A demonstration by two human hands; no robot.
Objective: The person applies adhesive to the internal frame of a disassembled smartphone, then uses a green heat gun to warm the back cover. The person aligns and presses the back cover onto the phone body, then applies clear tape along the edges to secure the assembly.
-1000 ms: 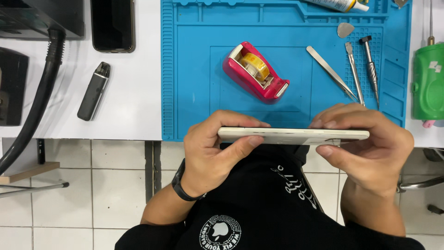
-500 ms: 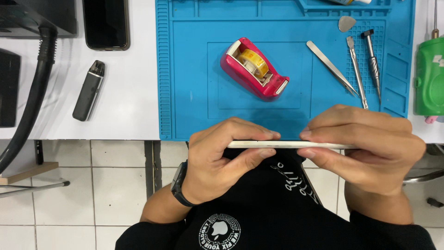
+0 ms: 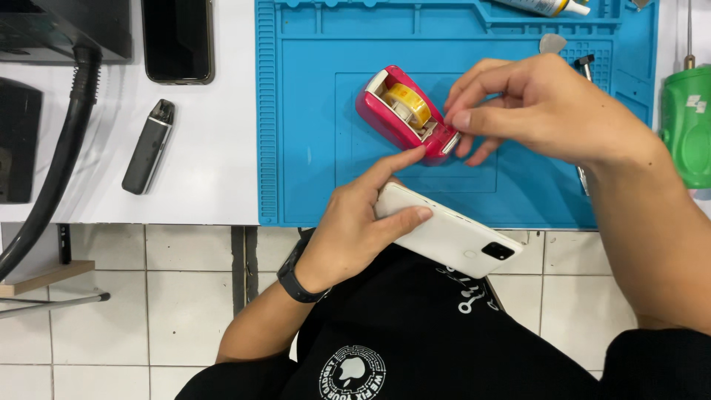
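The white phone (image 3: 452,238) shows a smooth, satin plastic back. The pink tape dispenser (image 3: 404,115) is glossy plastic holding a shiny yellow tape roll (image 3: 405,104). The blue mat (image 3: 311,133) looks matt and rubbery, on a smooth white table (image 3: 207,163). The floor tiles (image 3: 178,296) are glazed.

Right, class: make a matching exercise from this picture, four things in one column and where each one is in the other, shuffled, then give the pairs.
Things
1. white phone
2. tape dispenser
3. grey stick device
4. green bottle

Places
A. on the white table, left of the blue mat
B. at the right edge of the picture
C. in the left hand, over the mat's near edge
D. on the mat, its front end at the right hand's fingertips

Pairs: 1-C, 2-D, 3-A, 4-B
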